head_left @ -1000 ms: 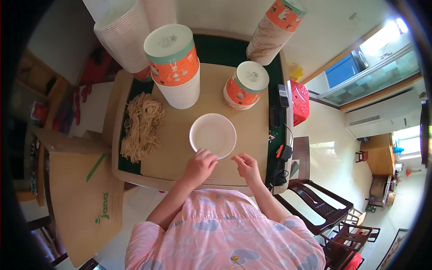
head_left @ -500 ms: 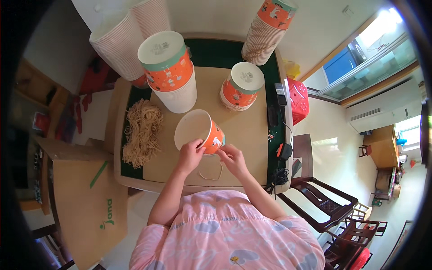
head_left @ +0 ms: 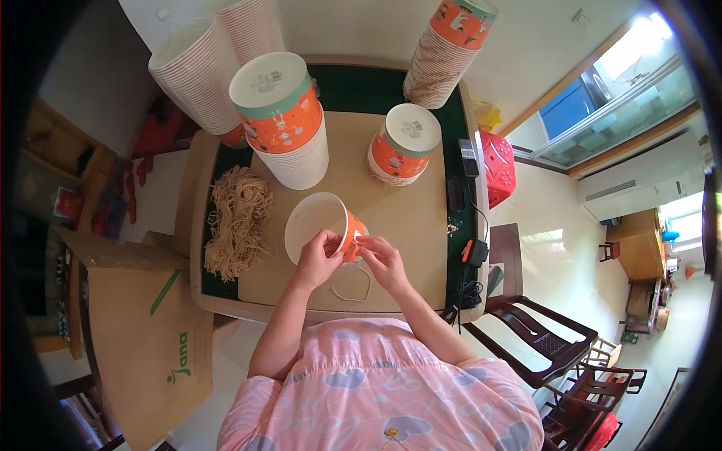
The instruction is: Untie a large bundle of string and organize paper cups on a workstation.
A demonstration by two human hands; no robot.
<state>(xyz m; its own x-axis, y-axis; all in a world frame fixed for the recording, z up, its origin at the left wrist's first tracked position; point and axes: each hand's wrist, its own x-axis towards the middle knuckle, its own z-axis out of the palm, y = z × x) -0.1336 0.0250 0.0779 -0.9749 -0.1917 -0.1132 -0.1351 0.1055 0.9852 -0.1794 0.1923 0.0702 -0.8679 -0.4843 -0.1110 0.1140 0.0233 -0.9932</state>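
A paper bucket point(head_left: 310, 219), white inside and orange outside, is tilted with its mouth facing left. My left hand point(head_left: 319, 261) is closed on its near rim, fingertips inside the mouth. On the outer wall, my right hand point(head_left: 382, 260) is pinched close to the left fingertips; a thin beige cord point(head_left: 352, 298) loops on the board just below and rises toward these fingers. Exactly what the right fingertips grip is mostly hidden. A tangled bundle of the same cord point(head_left: 239, 223) lies to the left of the bucket.
Upside-down bucket stacks stand at the far left point(head_left: 282, 124) and far right point(head_left: 406, 146) of the cardboard sheet point(head_left: 406, 225). A taller stack point(head_left: 444, 64) rises behind. Cables and a black adapter point(head_left: 475, 253) lie along the right edge. A large carton point(head_left: 143, 338) stands at left.
The bucket has shifted slightly left and turned a little. My left fingers have moved further inside the rim, and my right hand has moved slightly left along the outer wall.
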